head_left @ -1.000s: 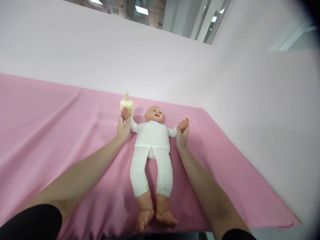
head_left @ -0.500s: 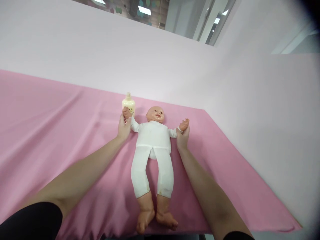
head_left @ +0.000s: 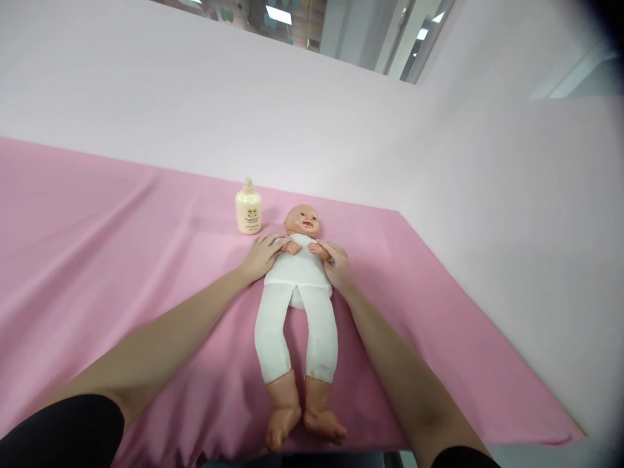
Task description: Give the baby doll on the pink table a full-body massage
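1. The left hand's fingers (head_left: 279, 242) were wrapped round one small doll arm, pressing it across the chest. Grasping, not slack.
2. The right hand's fingers (head_left: 327, 251) did the same from the other side, closed on the other doll arm, so both tiny fists met over the white top.
3. Left hand (head_left: 263, 255) sat at nine o'clock of the torso, right hand (head_left: 337, 266) at three o'clock, forearms running back toward six.
4. The baby doll (head_left: 298, 305) lay on its back, mid-cloth, head at twelve o'clock, bare feet at six near the front edge.
5. A cream lotion bottle (head_left: 248, 209) stood upright at eleven o'clock of the head, just beside it, untouched.
6. The pink cloth (head_left: 121, 260) spread wide beneath, wrinkled at nine.
7. By my reading, the arms-folded-on-chest step was in hand; any next move called for a gentle, even grip on both wrists.
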### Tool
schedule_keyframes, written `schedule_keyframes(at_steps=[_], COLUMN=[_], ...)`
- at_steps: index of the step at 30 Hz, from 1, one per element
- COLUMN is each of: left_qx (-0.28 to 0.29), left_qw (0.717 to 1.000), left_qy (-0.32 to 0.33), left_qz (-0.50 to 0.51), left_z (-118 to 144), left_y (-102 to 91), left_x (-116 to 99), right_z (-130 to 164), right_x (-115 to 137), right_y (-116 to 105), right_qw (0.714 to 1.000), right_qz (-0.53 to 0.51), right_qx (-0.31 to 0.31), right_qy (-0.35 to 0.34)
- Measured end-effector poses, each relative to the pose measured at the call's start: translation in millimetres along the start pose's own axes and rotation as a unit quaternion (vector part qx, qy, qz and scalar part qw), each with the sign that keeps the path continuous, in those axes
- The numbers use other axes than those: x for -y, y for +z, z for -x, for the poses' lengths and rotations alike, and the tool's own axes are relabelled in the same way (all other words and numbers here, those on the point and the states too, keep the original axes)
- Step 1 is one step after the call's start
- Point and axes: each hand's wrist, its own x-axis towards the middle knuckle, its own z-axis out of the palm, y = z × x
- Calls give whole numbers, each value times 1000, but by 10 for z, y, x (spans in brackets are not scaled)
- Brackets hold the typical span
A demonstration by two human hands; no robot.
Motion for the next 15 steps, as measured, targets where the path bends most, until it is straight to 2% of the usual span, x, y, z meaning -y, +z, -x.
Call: schedule_keyframes(at_steps=[3,7,9,11,15], left_qx=[-42,-163,-239,-298,-329], left_qw=[999,976,945,901,816], left_qy=[-25,-77,-119,-179,-300], left_qz=[15,122,191,260,369], left_z=[4,-5,-13,-20,-24], left_y=[-42,-65,-42,-3,66], left_x=[-14,44,127,235,438], right_z=[13,-4,-25,-38,-18], right_x=[5,-28,-79,-161,-356], right_y=[-18,-61,-88,-108,-111], right_qw=[998,975,956,934,886], right_qz=[-38,-143,-193,-229,-251], right_qx=[-37,-137,-187,-230,-289], right_qy=[28,102,121,152,262])
